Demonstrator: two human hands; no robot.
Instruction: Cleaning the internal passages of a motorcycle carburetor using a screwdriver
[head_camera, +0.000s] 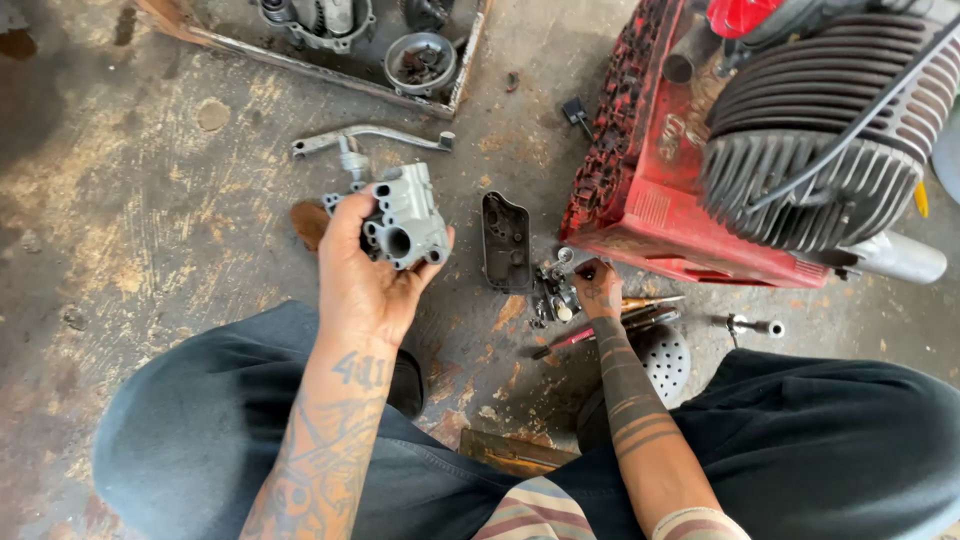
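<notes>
Stained concrete floor (150, 230) carries everything. Left hand (365, 275) is raised above it, fingers clasped around a grey cast carburetor body (405, 215), its bore facing the person. Right hand (598, 290) reaches down, fingertips pinched on small metal parts (550, 295) just beside the red engine (700, 190), nearer the screwdrivers (640, 312).

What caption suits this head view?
Left hand holds a grey cast-metal carburettor body; right hand reaches small parts beside a red engine.

The right hand (598, 290) covers the small parts (552, 300) it reaches; the engine (820, 150) is cropped.
</notes>
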